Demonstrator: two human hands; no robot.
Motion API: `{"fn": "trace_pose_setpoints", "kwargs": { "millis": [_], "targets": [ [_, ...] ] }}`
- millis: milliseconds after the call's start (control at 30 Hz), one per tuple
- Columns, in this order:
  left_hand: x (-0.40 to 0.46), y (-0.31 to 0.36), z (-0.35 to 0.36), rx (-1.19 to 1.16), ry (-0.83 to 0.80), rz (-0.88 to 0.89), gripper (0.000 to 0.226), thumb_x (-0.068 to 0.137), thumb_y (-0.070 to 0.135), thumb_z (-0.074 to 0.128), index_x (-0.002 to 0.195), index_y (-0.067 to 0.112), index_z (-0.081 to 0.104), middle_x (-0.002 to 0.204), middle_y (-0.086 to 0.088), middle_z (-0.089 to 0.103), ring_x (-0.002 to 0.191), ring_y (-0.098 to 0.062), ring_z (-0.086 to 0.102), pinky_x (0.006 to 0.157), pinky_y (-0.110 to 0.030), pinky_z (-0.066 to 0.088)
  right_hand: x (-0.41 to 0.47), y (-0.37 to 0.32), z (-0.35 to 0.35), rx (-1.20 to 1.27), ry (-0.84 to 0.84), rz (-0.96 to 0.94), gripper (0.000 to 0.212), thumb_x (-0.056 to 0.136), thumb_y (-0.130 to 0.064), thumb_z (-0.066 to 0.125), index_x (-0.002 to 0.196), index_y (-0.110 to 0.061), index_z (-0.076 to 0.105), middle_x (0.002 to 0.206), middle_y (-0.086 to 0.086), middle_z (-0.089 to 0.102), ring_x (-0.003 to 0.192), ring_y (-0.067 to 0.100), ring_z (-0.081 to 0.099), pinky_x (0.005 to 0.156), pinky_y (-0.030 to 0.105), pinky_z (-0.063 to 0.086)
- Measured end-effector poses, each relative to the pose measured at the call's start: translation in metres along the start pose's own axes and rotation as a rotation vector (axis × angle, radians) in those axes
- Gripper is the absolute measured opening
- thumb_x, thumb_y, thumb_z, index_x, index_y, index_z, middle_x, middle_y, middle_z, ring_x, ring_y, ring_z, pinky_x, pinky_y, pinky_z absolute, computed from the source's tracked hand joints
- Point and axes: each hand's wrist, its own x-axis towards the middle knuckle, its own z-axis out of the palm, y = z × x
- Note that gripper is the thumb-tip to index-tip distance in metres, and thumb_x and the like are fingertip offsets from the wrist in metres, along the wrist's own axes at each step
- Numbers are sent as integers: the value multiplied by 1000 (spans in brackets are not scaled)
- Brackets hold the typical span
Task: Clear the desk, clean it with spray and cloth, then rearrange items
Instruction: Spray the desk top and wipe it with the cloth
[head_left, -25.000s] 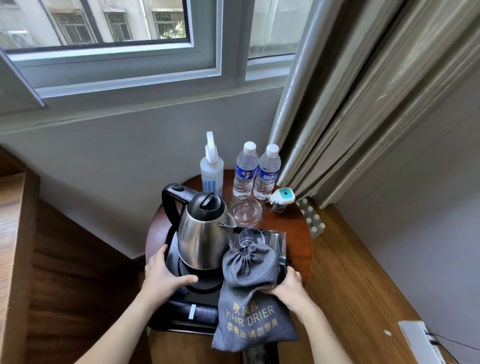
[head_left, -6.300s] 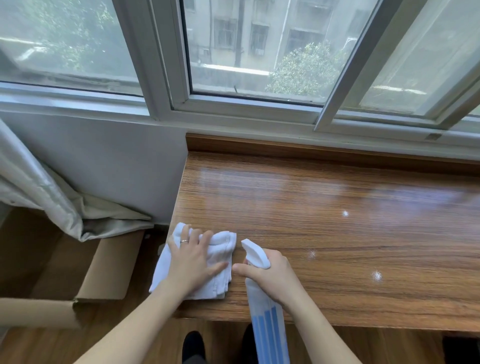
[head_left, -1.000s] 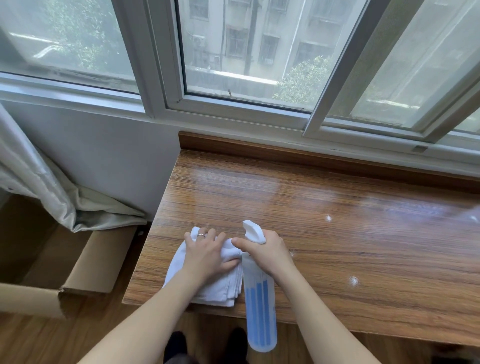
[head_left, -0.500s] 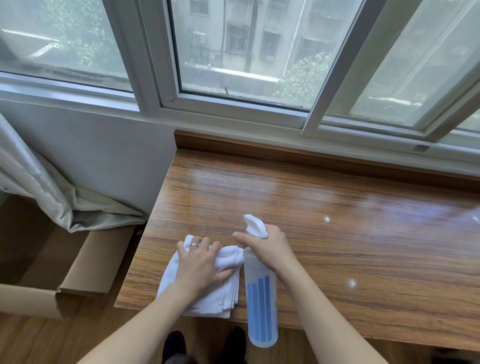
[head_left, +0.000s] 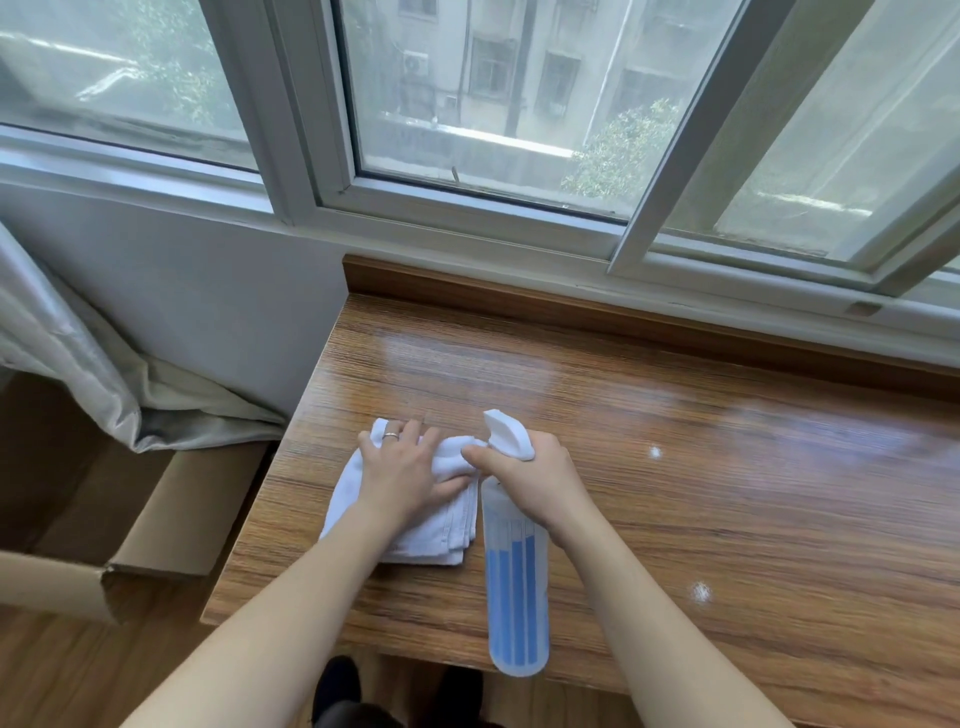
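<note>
Change: since half a second ago both hands have shifted a little toward the window, the cloth sliding with the left one; a second ago the cloth lay about as far in as now.
Cardboard box (head_left: 156, 525): on the floor at far left, beside the desk's left end, flaps open.
Curtain (head_left: 104, 384): bunched against the wall above the box.
Cloth (head_left: 415, 519): white, folded, lying on the desk near its left front corner.
Left hand (head_left: 402, 475): pressed flat on the cloth, fingers straight and slightly spread, a ring on one of them.
Desk (head_left: 675, 493): wooden top under the window, nothing on it but the cloth; glossy patches at the back look wet, though that may be window glare.
Spray bottle (head_left: 517, 587): white with blue stripes, held just right of the cloth, nozzle toward the window, base hanging over the near edge.
Right hand (head_left: 530, 480): fingers curled round the bottle's neck, forefinger across the trigger side.
Droplets (head_left: 655, 452): small white spots on the wood to the right, another nearer the front edge.
Step in hand: the cleaning stage, judging by the bare desk, spray spots and cloth.
Next move: probably sweep the cloth rightward across the spots, pressing evenly, while the bottle stays lifted out of the path.
</note>
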Motion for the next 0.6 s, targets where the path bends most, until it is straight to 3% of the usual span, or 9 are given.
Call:
{"fn": "trace_pose_setpoints", "kwargs": {
  "millis": [67, 200, 367, 500, 600],
  "targets": [
    [-9, 0, 1, -19, 23, 4, 72, 67, 83, 40, 102, 25, 64, 95, 0, 62, 91, -30, 62, 83, -53, 37, 3, -2, -1, -4, -3, 4, 42, 71, -57, 76, 67, -17, 67, 63, -10, 57, 64, 10, 51, 64, 31, 39],
    [-32, 1, 0, -26, 101, 31, 67, 66, 80, 45, 94, 23, 65, 87, -1, 60, 85, -30, 61, 77, -51, 40, 8, -8, 1, -12, -9, -12, 75, 55, -73, 66, 84, -5, 69, 75, 8, 69, 68, 13, 55, 67, 33, 42],
    [-34, 1, 0, -43, 131, 59, 62, 65, 79, 49, 88, 22, 61, 85, 1, 58, 81, -30, 61, 75, -53, 41, 17, -16, 4, 5, 4, -8, 72, 55, -72, 66, 81, -5, 67, 73, 8, 68, 71, 21, 62, 68, 34, 44],
    [-18, -5, 1, -48, 136, 109, 60, 65, 78, 50, 83, 21, 57, 81, 0, 56, 77, -30, 61, 75, -55, 42, 26, -23, 7, 6, 15, 25, 63, 65, -66, 71, 80, -5, 65, 71, -1, 64, 70, 14, 58, 67, 33, 43],
    [-1, -9, 4, -45, 105, 143, 61, 65, 78, 49, 84, 21, 56, 81, -1, 57, 79, -31, 61, 77, -57, 41, 34, -29, 10, 27, 46, 43, 71, 56, -71, 67, 83, -6, 68, 79, 8, 72, 72, 15, 60, 69, 34, 46]
  ]
}}
